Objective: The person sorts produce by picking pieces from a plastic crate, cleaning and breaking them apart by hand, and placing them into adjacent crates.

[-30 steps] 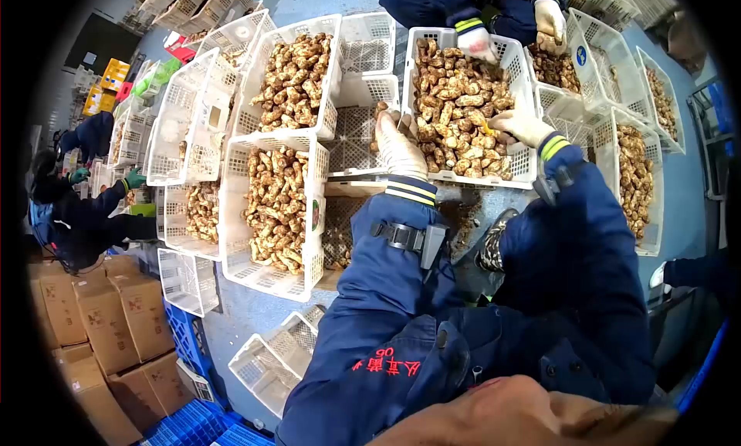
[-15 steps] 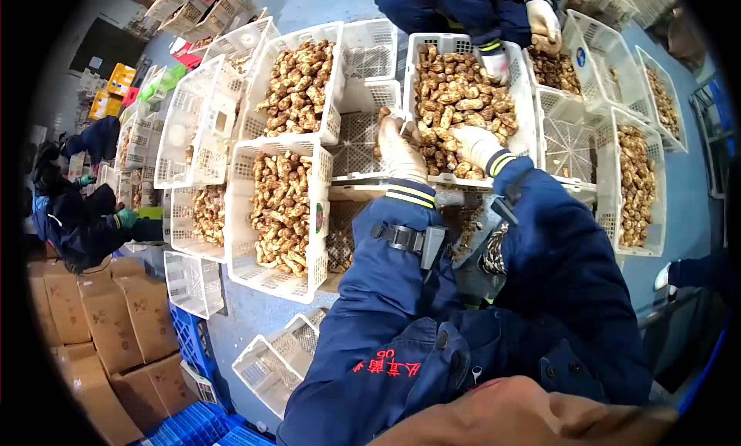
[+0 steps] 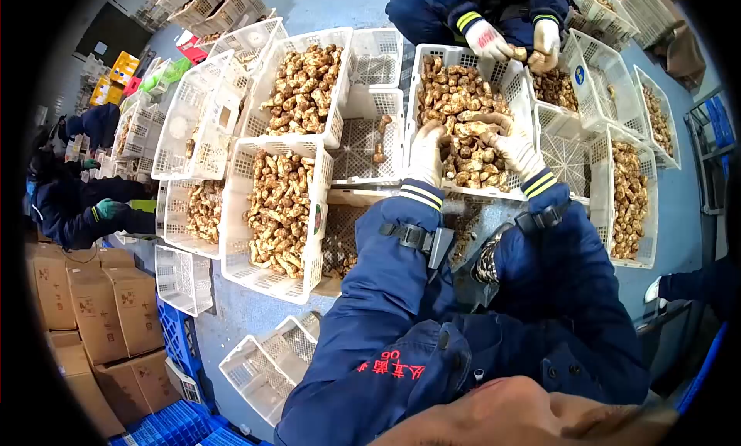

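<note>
A white crate [image 3: 412, 110] heaped with brown-and-cream mushrooms [image 3: 463, 91] stands in front of me. My right hand [image 3: 515, 148], in a white glove, is over its near right part, with fingers closed on a mushroom [image 3: 475, 128]. At the crate's left wall is my gloved left hand [image 3: 426, 156], fingers curved and apart, with nothing visible in them. Just left of it, a shallower crate [image 3: 355, 149] holds a few mushrooms [image 3: 380, 152] on its mesh floor.
Across the crate, a co-worker's gloved hands [image 3: 488, 41] handle a mushroom. Filled crates [image 3: 316, 237] stand to the left, and another filled crate [image 3: 652, 214] to the right. Cardboard boxes [image 3: 93, 303] are stacked at lower left; a small white crate [image 3: 255, 369] sits on the blue floor.
My left hand has moved right from the shallow crate to the heaped crate; mushrooms now show where it was. My right hand has risen slightly with a mushroom. The co-worker's hands have come together.
</note>
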Available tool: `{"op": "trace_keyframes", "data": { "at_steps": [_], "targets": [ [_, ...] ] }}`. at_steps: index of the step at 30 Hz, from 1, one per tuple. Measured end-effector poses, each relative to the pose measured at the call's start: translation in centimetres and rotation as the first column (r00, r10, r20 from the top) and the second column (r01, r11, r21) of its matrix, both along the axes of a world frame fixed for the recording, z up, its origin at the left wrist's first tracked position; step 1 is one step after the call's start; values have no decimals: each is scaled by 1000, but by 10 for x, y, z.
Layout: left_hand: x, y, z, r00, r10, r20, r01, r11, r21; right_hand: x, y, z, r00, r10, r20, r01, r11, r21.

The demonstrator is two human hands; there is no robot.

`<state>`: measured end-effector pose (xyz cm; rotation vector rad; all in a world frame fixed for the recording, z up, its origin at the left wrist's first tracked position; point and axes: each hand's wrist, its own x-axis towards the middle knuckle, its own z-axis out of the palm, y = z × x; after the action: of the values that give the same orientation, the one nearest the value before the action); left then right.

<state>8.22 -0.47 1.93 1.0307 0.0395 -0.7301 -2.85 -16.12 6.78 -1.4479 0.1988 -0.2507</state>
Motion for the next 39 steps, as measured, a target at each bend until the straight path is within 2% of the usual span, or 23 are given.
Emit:
{"op": "trace_keyframes", "data": {
  "at_steps": [2,6,9,10,11,13,14,15,17,19,21,24,26,27,29,30,32,33,35,36,37,38,39],
  "targets": [
    [-5,0,6,988,-133,-75,127,989,-82,-6,10,9,998,-56,16,55,997,51],
    [-20,5,31,941,-291,172,329,905,-269,-4,23,-9,988,-154,22,126,873,470],
    [-20,1,30,955,-204,215,260,926,-274,-5,31,-19,985,172,-4,-133,777,615],
    [-18,8,41,969,-186,164,218,954,-207,-3,21,-27,984,178,-21,-140,837,529],
    [-14,6,31,984,-87,154,127,953,-274,-1,11,-36,983,181,-40,-145,888,436],
    [-8,9,33,1000,12,24,-6,972,-236,15,-16,-67,959,22,-283,1,997,81],
    [-6,9,32,998,51,-41,-62,943,-327,17,-25,-76,897,-74,-435,-77,945,-318],
    [-3,7,24,990,116,-80,-133,957,-257,19,-32,-87,823,-219,-525,-212,738,-640],
    [1,9,15,987,74,-144,-103,973,-205,25,-35,-120,699,-203,-686,-486,568,-664],
    [-1,5,18,979,144,-147,-161,981,-109,15,-25,-142,755,-149,-638,-580,302,-757],
    [3,6,11,978,137,-158,-147,987,-57,24,-18,-154,722,-159,-674,-660,137,-739],
    [8,4,7,993,118,-17,-118,993,-12,33,-22,-153,740,-180,-648,-637,124,-761],
    [3,3,16,993,112,-34,-112,994,4,38,-34,-152,792,-148,-592,-495,413,-765],
    [6,1,3,995,90,35,-93,992,84,36,-31,-119,845,-180,-504,-420,361,-833],
    [18,-3,-34,985,34,171,-74,968,239,28,-22,-69,852,-133,-506,-332,611,-719],
    [9,-1,-15,983,1,186,-27,990,139,23,-21,-59,898,-96,-429,-265,660,-703],
    [8,1,-15,969,-126,212,98,985,141,10,-11,-38,940,-68,-335,-166,767,-620],
    [-1,2,3,985,-145,95,143,989,30,2,-7,-28,937,23,-350,-192,868,-458],
    [-7,7,18,966,-252,-49,250,967,-53,-5,-1,-20,941,102,-323,-219,912,-348],
    [-7,8,15,969,-247,-8,246,968,-55,-10,1,-17,966,110,-232,-179,937,-301],
    [-7,10,11,970,-241,32,243,969,-55,-10,7,14,894,108,-435,-238,937,-256],
    [-2,13,8,958,-288,4,286,953,103,-10,-4,-10,927,164,-337,-198,978,-69],
    [-5,17,13,966,-258,-19,259,962,81,-9,-20,-39,953,195,-230,-171,978,122]
  ]
}}
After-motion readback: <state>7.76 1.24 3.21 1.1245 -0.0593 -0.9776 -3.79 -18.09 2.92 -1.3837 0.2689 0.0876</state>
